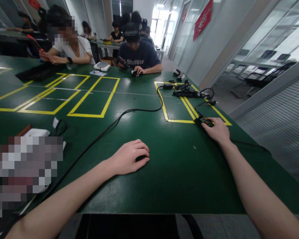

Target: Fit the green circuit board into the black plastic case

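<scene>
My left hand (129,156) rests on the green table (149,186) near its middle, fingers curled over a small dark object (141,158) that I cannot make out. My right hand (218,130) reaches forward to the right and closes on a small black device (204,121) with coloured buttons, lying at the corner of a yellow taped rectangle (167,114). A thin cable runs from the device toward a pile of black adapters and leads (186,91) farther back.
A long black cable (119,119) crosses the table from the adapters to the near left. A white box (37,132) lies at the left. Two people sit at the far side, one beside a white device (102,65). Glass walls stand on the right.
</scene>
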Demonstrator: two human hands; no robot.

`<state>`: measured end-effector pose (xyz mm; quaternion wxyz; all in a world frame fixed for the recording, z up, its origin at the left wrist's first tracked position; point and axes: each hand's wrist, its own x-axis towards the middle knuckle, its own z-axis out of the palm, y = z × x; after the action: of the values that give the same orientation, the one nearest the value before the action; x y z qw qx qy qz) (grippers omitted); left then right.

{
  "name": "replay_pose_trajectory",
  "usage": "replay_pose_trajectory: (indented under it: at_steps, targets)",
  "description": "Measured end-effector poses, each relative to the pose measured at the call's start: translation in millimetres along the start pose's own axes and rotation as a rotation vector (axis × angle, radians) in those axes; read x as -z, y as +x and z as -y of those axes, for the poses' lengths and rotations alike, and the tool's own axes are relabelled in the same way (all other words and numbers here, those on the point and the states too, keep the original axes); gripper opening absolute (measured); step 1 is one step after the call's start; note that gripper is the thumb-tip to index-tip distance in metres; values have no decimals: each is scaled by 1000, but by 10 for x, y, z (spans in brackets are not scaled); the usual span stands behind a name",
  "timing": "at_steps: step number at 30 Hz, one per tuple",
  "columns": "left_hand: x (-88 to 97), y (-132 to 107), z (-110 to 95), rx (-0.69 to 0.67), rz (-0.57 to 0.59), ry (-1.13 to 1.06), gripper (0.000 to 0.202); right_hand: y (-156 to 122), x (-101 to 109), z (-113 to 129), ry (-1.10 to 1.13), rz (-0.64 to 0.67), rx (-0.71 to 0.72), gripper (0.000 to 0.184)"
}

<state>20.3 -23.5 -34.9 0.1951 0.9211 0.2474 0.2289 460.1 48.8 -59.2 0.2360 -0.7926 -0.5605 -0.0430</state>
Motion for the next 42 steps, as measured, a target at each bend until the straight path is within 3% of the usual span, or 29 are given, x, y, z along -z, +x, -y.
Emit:
replay_pose_trajectory:
  at_steps: [3, 13, 20, 27, 32, 38, 42]
  targets:
    - [4, 2, -3, 4, 1, -1, 16, -70, -9, 212, 0, 43, 16, 40]
    - [18, 1, -7, 14, 10, -21, 20, -367, -49, 712, 334, 226, 405, 37]
    - [16, -2, 5, 43, -3, -20, 16, -750, 12, 1109, 545, 393, 671, 27]
    - [38, -19, 39, 64, -157, 20, 31, -1228, 169, 1480, 670, 611, 922, 36]
    - [96, -40, 25, 41, -20, -10, 26, -1449, 270, 1633, 689, 737, 1005, 39]
    - [123, -23, 53, 42, 69, 65, 51, -1480, 273, 1621, 623, 628, 1039, 39]
    - [139, -23, 188, 117, 46, 166, 75, -1449, 245, 1585, 563, 523, 1034, 39]
